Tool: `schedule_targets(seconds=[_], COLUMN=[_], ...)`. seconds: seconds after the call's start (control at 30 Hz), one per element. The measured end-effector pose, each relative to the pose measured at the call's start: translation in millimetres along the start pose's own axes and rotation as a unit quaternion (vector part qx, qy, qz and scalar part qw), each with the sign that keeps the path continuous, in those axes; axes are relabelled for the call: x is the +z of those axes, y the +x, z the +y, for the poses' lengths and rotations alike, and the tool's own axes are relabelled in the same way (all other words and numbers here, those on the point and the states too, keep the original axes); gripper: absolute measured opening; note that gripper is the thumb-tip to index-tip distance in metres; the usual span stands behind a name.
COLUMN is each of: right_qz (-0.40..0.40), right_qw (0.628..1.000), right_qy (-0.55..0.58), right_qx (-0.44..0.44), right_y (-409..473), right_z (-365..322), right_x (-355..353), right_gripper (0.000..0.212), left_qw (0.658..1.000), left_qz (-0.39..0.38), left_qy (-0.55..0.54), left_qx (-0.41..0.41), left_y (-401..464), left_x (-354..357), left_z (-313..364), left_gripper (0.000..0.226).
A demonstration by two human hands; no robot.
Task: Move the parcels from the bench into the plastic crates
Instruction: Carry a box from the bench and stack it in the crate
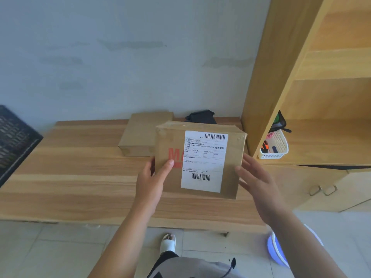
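A black plastic crate (14, 141) with a latticed wall sits at the far left edge of the view, well to the left of both hands, only partly in frame. The wooden bench (80, 173) runs across from it toward the shelving on the right.

The left hand (151, 181) holds the left side of the labelled cardboard parcel (172, 177): its thumb lies across the top face near the red lettering, and the other fingers are tucked round the left edge, mostly hidden. Just beyond those fingers, a flatter plain cardboard parcel (140, 135) rests on the bench, partly covered by the labelled one. A white shipping label (203, 161) covers the box top between the two hands. Beyond the parcel, against the wall, lies a dark folded item (202, 116) that cannot be identified.

The right hand (259, 183) is spread with fingers straight, fingertips at or just beside the parcel's right edge; whether they touch cannot be told. To the right of those fingers a white basket (280, 147) of small things stands in the wooden shelf unit (321, 137).

The step in hand looks like picking up the labelled parcel. Next, the right hand probably has to close on the right side, then both lift and carry the box leftward to the crate, clearing the plain parcel.
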State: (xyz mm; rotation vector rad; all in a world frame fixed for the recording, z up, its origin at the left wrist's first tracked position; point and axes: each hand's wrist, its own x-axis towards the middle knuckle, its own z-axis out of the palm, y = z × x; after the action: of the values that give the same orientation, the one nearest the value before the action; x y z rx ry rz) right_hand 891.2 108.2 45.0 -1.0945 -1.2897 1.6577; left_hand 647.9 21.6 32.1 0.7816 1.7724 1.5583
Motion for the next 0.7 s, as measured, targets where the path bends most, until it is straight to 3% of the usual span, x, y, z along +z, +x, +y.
schedule_targets(seconds=[0.2, 0.7], right_qz=[0.044, 0.042], right_qw=[0.999, 0.997], right_qy=[0.015, 0.036], right_qx=[-0.015, 0.055], right_y=[-22, -33], right_z=[-23, -18], right_x=[-14, -32], right_gripper=[0.034, 0.026], left_qw=[0.999, 0.999], left_qz=[-0.02, 0.015], left_qy=[-0.038, -0.048], left_qx=[0.012, -0.005], left_y=[-31, -66], left_x=[6, 10], left_z=[20, 16], left_gripper=[0.028, 0.018])
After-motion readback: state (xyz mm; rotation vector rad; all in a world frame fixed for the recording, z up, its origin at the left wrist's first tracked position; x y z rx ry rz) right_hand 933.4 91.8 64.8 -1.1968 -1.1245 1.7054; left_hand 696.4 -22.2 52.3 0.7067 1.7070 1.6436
